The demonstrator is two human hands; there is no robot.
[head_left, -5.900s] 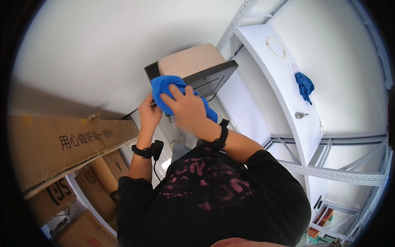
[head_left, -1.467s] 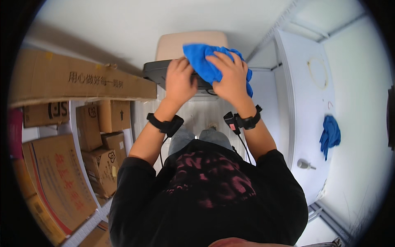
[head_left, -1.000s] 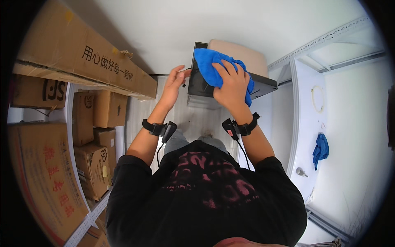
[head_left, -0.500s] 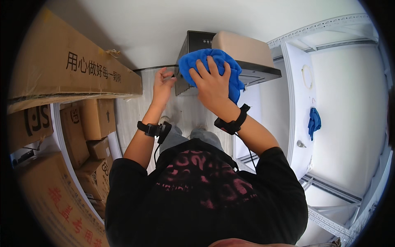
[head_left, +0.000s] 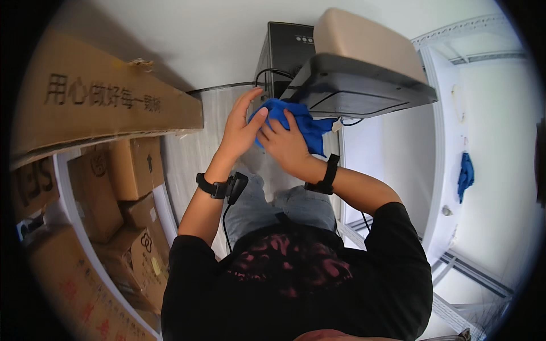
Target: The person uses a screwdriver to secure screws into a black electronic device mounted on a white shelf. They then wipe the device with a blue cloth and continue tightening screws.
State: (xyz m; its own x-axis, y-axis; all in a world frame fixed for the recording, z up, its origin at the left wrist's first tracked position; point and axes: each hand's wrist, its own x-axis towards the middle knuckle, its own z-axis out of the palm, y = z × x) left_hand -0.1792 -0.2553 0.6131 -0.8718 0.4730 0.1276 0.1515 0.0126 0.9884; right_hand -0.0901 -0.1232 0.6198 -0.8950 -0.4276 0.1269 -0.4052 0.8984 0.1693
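A crumpled blue cloth point(head_left: 311, 129) lies under and around the fingers of my right hand point(head_left: 286, 146), which grips it. My left hand point(head_left: 239, 128) is at the cloth's left edge, fingers stretched upward and thumb apart from them. The thumb overlaps the cloth; whether it presses on it I cannot tell. Just beyond the hands stands a black box-shaped device point(head_left: 286, 48) with a row of round buttons. In front of it juts a tilted black panel point(head_left: 364, 94) with a beige rounded block point(head_left: 369, 45) on top. A black cable point(head_left: 272, 71) loops beside the panel.
A long cardboard box point(head_left: 108, 102) projects from the left, above a shelf of several cartons point(head_left: 133, 165). White metal-framed shelving point(head_left: 438, 142) fills the right side, with another blue cloth point(head_left: 466, 177) hanging there. Grey flooring point(head_left: 185, 153) shows between.
Both hands and the blue cloth have moved lower, nearer my body, off the beige block's left side. My left hand has come up to the cloth. The view has shifted.
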